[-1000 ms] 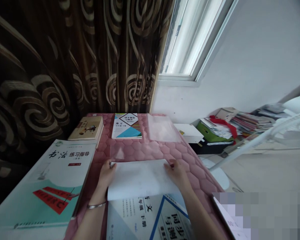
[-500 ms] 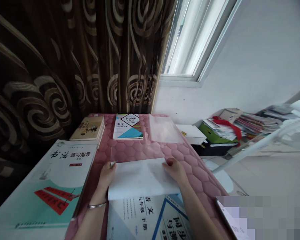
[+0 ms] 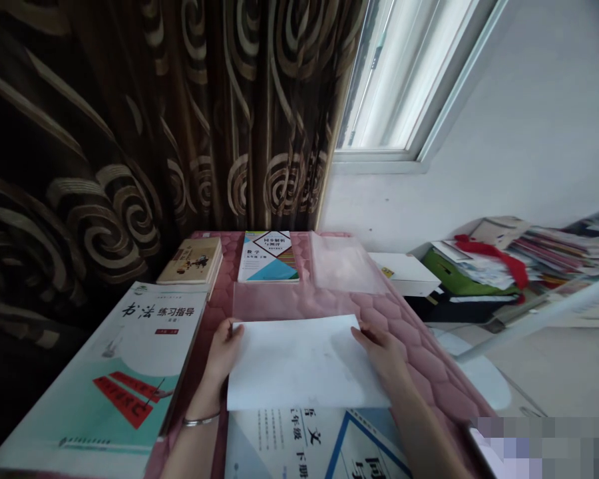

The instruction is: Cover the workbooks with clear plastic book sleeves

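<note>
A blank white sheet of paper [image 3: 299, 369] stretches between my hands over a blue-and-white workbook [image 3: 319, 444] with Chinese print. My left hand [image 3: 225, 346] pinches the sheet's far left corner; a silver bangle circles that wrist. At the far right corner, the fingers of my right hand [image 3: 379, 349] are closed on the same sheet. Whether the sheet is joined to the workbook, I cannot tell. Just beyond the sheet lies a clear plastic film [image 3: 279, 301], flat on the pink quilted table cover [image 3: 424, 359].
At left lies a large calligraphy book [image 3: 114, 372], with a tan book [image 3: 190, 261] behind it. A maths workbook [image 3: 268, 258] and a stack of clear plastic covers [image 3: 347, 263] sit at the back. Off the table's right side are a white box [image 3: 406, 273] and piled papers [image 3: 564, 249].
The view has shifted slightly, so things on the table appear further right. Both hands keep their grip on the white sheet, which now looks flatter and covers more of the workbook's upper part.
</note>
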Demonstrator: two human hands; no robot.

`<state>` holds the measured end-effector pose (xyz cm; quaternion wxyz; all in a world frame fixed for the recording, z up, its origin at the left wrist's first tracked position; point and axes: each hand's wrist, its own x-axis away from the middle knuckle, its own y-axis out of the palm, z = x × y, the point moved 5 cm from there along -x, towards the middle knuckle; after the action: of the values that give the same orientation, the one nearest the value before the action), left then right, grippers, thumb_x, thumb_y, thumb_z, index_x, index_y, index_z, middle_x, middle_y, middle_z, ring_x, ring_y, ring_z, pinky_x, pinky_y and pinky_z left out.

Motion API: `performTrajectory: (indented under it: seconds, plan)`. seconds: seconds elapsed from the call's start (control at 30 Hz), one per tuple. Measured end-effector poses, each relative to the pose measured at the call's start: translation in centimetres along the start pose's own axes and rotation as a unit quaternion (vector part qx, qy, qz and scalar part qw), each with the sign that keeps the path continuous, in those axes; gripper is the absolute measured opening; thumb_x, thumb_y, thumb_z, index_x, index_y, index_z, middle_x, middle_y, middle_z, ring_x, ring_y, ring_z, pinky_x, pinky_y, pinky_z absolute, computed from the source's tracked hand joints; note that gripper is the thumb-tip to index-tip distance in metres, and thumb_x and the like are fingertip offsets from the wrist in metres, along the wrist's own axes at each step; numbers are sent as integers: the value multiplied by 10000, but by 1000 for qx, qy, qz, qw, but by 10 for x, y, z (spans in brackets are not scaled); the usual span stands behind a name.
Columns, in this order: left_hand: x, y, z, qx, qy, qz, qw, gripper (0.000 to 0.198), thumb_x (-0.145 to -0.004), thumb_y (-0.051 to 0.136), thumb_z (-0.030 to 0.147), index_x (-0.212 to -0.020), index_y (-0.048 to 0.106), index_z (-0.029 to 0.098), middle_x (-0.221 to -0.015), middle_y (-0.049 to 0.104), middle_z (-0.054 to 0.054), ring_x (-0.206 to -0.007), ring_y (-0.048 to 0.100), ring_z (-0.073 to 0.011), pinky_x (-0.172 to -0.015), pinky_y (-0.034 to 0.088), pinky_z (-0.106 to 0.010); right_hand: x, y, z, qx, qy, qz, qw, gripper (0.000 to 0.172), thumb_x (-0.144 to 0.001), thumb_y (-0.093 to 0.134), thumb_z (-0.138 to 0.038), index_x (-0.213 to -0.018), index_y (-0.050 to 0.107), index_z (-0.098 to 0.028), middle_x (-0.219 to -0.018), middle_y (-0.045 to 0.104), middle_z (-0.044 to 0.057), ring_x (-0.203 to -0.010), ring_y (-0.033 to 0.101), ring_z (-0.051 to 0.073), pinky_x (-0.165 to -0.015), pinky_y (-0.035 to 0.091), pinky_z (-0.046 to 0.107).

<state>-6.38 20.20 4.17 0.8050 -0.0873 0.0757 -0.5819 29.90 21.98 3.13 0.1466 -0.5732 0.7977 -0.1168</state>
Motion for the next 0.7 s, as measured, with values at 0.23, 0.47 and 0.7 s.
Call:
performTrajectory:
  seconds: [0.23, 0.47, 0.7]
  plan:
    - [3, -6, 4, 22, -1, 13, 1000, 353, -631, 683, 467, -838, 633, 185, -637, 600, 22, -605, 556, -148, -571, 435, -251, -1, -1, 12, -80, 18, -21, 996, 274, -718, 638, -524, -751, 583, -257, -719, 628, 37, -674, 594, 232, -610, 517, 382]
    - [5, -1, 2, 34, -28, 30, 999, 414, -599, 696, 567, -742, 590, 194, -673, 646, -5, -666, 598, -170, -619, 456, -266, 1, -2, 9, -76, 5, -17, 997, 249, -712, 631, -501, -728, 584, -258, -706, 611, 29, -662, 570, 206, -615, 492, 347]
    - [6, 0, 4, 34, -11, 39, 999, 336, -647, 678, 513, -721, 566, 204, -625, 598, 26, -630, 562, -148, -604, 441, -249, 1, -1, 5, -64, 3, -22, 998, 303, -700, 601, -536, -771, 564, -244, -693, 601, 15, -655, 558, 199, -595, 479, 328]
